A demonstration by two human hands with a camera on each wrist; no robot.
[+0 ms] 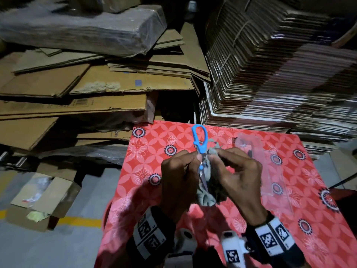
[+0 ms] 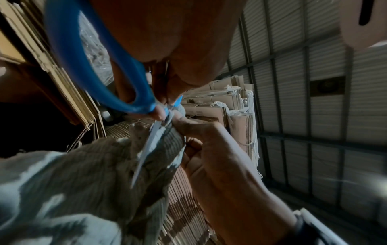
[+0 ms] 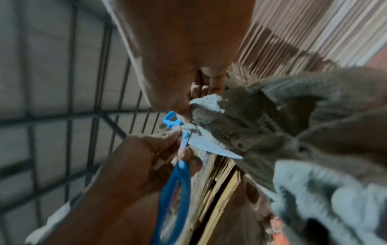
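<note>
1. Scissors (image 1: 200, 141) with blue handles are held in the air above the counter (image 1: 146, 151). The left hand (image 1: 178, 176) pinches them near the pivot, and the blades lie against a grey knitted cloth (image 1: 206, 196), pointing back toward the person.
2. The right hand (image 1: 238, 175) pinches the bunched cloth at its top edge, fingertips just beside the blades. From where I stand, a snip could nick them if the cloth slides.
3. The big loop stands free beyond the left fingers. That grip looks weak to me, and the scissors could twist or drop onto the counter.
4. The knit is crumpled in folds, so a cut might catch a layer that wasn't meant. The blades could also snag and chew rather than cut clean.
5. The light is dim, which would make any cutting line hard to judge.
6. The counter has a red flowered cover, and a clear plastic sheet (image 1: 257, 147) lies on it to the right of the hands.
7. Flattened cardboard (image 1: 96, 84) is heaped far left, and tied bundles (image 1: 270, 84) of it are stacked far right. An open box (image 1: 44, 198) sits on the grey floor (image 1: 58, 248) at the left, by a yellow line (image 1: 81, 221).
</note>
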